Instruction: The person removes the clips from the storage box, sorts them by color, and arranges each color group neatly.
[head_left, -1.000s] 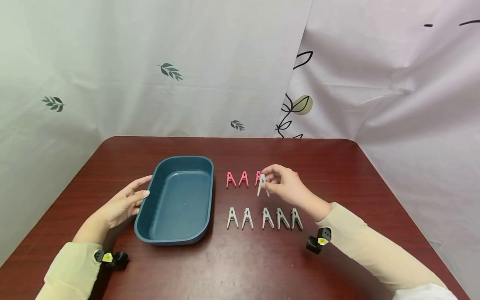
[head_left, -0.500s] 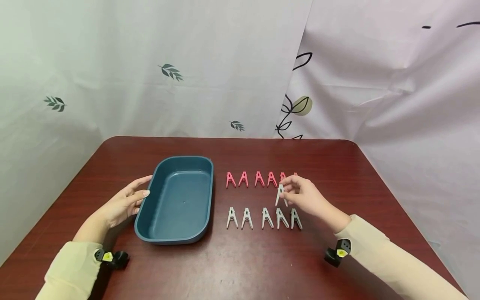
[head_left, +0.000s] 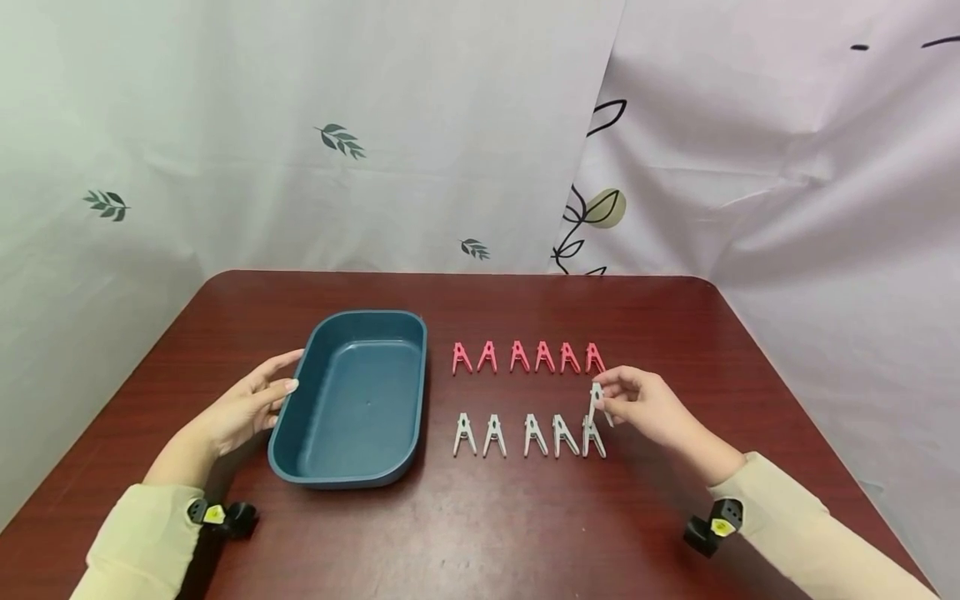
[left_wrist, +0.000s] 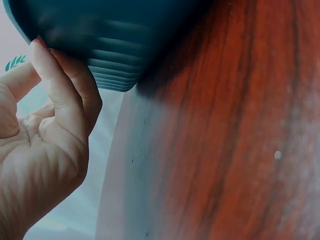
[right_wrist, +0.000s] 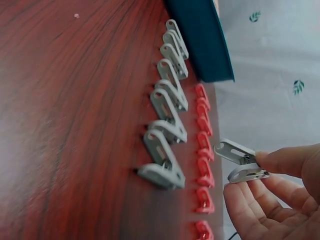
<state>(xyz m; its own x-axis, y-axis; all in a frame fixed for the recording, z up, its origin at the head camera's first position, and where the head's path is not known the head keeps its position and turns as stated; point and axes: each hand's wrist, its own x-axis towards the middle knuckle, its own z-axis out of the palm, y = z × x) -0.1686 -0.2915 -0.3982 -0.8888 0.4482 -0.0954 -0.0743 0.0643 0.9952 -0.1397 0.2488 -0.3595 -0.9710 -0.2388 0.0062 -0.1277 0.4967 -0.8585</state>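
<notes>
My left hand (head_left: 243, 408) holds the left rim of a blue plastic basin (head_left: 348, 482), thumb at the edge and fingers against the outer wall. In the left wrist view, the fingertips reach the basin's ribbed side (left_wrist: 117, 55). My right hand (head_left: 648, 408) pinches a light grey clothespin (right_wrist: 240, 160) between thumb and fingers, its two legs spread and pointing away from the hand. In the head view it overlaps the rightmost clothespin (head_left: 594, 442) of a row of several grey ones. Behind them lies a row of several red clothespins (head_left: 543, 357).
A dark red wooden table (head_left: 480, 533) carries everything. The basin stands left of both rows. Both rows run left to right, the red one farther back. A pale curtain (head_left: 420, 125) with leaf prints hangs behind the table.
My right hand has carried the grey clothespin to the right and nearer, from over the red row to the right end of the grey row. My left hand stays at the basin.
</notes>
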